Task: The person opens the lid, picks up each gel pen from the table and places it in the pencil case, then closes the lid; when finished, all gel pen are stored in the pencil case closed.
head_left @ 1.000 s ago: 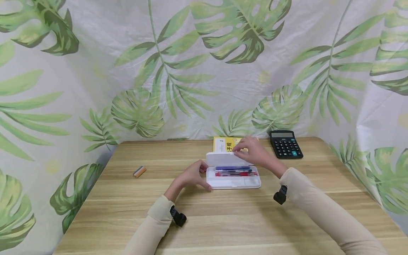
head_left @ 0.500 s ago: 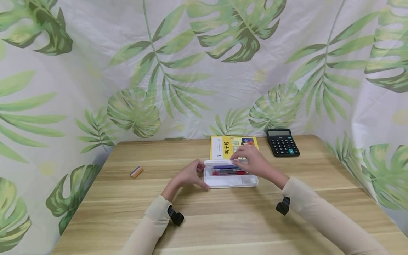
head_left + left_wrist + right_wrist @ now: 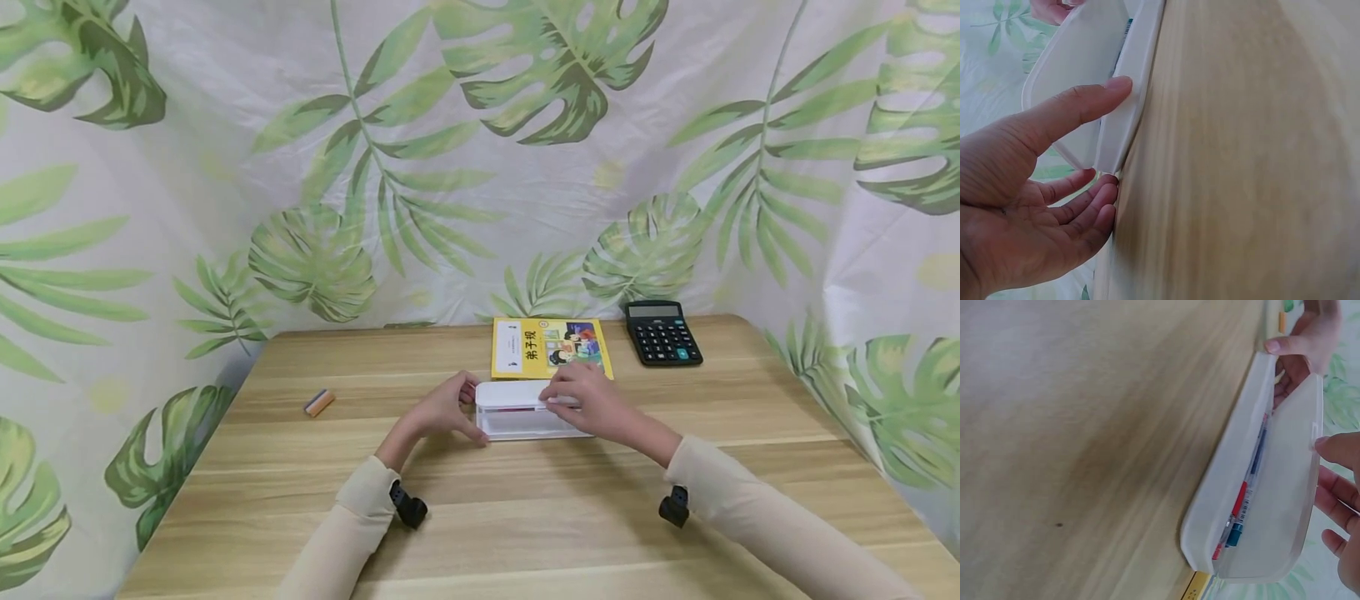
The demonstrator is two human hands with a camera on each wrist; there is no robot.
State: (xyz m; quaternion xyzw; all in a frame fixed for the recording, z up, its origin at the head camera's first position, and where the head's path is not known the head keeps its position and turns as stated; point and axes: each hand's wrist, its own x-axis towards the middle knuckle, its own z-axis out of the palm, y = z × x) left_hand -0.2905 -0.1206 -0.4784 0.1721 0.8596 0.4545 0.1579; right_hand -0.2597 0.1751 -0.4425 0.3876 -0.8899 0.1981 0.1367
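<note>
A white plastic pencil case (image 3: 525, 429) lies on the table, its hinged lid (image 3: 513, 393) tilted partway down over the base. My left hand (image 3: 444, 408) grips the case's left end, the thumb on the front wall and the other fingers round the end, as the left wrist view shows. With thumb and fingers, my right hand (image 3: 588, 402) pinches the lid's free edge near its middle. Inside, several pens (image 3: 1241, 503) with red and blue parts show through the gap in the right wrist view; from the head the lid mostly covers them.
Behind the case lies a yellow book (image 3: 551, 346) with a cartoon cover. A black calculator (image 3: 663, 333) is at the back right. To the left rests a small orange and blue eraser-like block (image 3: 319, 403). A leaf-patterned curtain (image 3: 420, 167) hangs behind the wooden table (image 3: 480, 517).
The lid has swung from standing upright down toward the front, led by my right hand, and now hides most of the pens. More of the book shows. My left hand has stayed at the case's end.
</note>
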